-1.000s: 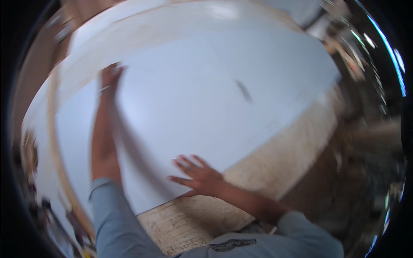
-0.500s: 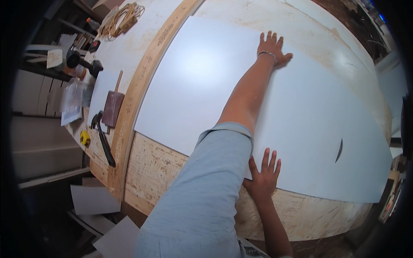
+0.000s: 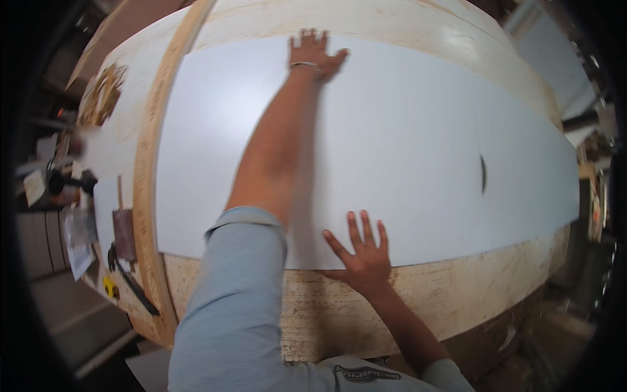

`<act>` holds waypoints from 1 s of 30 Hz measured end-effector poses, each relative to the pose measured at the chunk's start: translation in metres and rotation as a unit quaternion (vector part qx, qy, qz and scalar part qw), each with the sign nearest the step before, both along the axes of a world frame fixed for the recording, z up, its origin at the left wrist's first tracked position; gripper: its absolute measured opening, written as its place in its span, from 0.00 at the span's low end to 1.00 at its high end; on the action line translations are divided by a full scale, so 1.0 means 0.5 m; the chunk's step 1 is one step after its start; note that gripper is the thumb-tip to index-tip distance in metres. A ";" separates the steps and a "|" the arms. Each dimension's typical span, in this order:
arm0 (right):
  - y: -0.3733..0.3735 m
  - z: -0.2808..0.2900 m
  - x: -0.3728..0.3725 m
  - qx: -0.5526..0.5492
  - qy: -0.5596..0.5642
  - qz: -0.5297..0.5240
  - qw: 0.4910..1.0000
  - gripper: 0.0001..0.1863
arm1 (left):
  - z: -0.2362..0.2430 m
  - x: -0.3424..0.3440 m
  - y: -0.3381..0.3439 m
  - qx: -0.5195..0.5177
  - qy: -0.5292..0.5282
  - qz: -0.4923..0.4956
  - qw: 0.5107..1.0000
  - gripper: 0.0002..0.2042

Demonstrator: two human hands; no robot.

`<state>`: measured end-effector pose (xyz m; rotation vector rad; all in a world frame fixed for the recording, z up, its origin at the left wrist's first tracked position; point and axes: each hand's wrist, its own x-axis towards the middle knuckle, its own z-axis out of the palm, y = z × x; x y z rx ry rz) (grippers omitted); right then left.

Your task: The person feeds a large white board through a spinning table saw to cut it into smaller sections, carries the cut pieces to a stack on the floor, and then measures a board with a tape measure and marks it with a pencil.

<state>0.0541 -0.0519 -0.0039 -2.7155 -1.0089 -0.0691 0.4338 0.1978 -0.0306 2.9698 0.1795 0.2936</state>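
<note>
A large white panel point(image 3: 405, 150) lies flat on the worn wooden worktable, its left end along a long wooden strip. My left hand point(image 3: 312, 53), with a bracelet at the wrist, rests palm down with fingers spread at the panel's far edge. The left forearm reaches across the panel and covers part of it. Lower down, my right hand point(image 3: 367, 258) is spread on the near edge, fingers on the white face and thumb by the rim. A dark, narrow curved mark or slot point(image 3: 483, 174) shows toward the panel's right end. Neither hand holds anything.
Left of the wooden strip point(image 3: 149, 140) lie a hammer point(image 3: 134, 281), a yellow tape measure point(image 3: 110, 286), a brown block point(image 3: 124, 234), a dark power tool point(image 3: 70, 181) and a coiled cord point(image 3: 103, 95). The worktable's bare wood point(image 3: 418, 297) shows along the near side.
The view has turned, so the panel lies more level across it. Both hands stay on the panel's far and near edges, and the right hand's fingers are spread wider.
</note>
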 end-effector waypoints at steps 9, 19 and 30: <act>-0.016 0.023 0.022 0.049 0.048 -0.002 0.998 0.53 | -0.027 0.070 0.007 0.057 0.001 -0.015 0.998 0.46; 0.002 -0.015 0.031 0.089 -0.008 -0.015 0.996 0.53 | -0.006 0.090 0.027 0.102 0.059 0.032 0.992 0.45; 0.007 -0.015 0.075 0.091 -0.018 -0.015 0.996 0.52 | -0.019 0.143 0.049 0.128 0.054 0.034 0.990 0.46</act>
